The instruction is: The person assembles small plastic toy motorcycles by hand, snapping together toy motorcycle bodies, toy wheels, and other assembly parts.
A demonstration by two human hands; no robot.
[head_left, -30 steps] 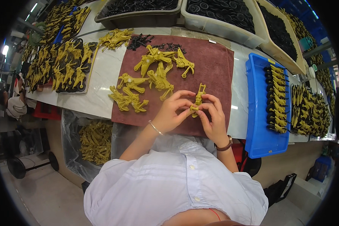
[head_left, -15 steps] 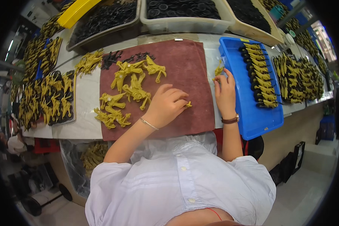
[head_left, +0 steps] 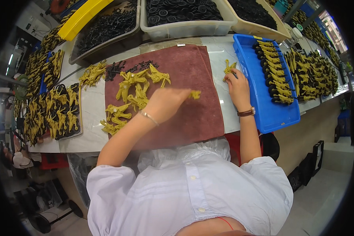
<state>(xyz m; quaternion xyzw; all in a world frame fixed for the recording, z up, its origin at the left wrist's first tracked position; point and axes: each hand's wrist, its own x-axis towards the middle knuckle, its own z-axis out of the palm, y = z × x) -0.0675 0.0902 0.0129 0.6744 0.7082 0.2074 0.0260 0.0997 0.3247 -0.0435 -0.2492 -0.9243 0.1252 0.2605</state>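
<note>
Setting the yellow toy figure (head_left: 229, 68) beside the blue tray (head_left: 263, 110) with her right hand (head_left: 237, 84) pinching it, she'd do well to align it with the tray's rows, while her blurred left hand (head_left: 165, 103) pinches another yellow piece (head_left: 195, 94) over the maroon towel (head_left: 200, 114).

L hand (head_left: 167, 104) over the maroon mat (head_left: 192, 70), motion-blurred, pinching a small yellow part (head_left: 195, 94). R hand (head_left: 238, 84) at the blue tray (head_left: 259, 106) edge, fingers closed on a yellow toy piece (head_left: 229, 67). Tray has a row of assembled pcs w/ black wheels (head_left: 273, 74). Loose yellow parts pile (head_left: 133, 90) on the mat, just left of L hand.
</note>
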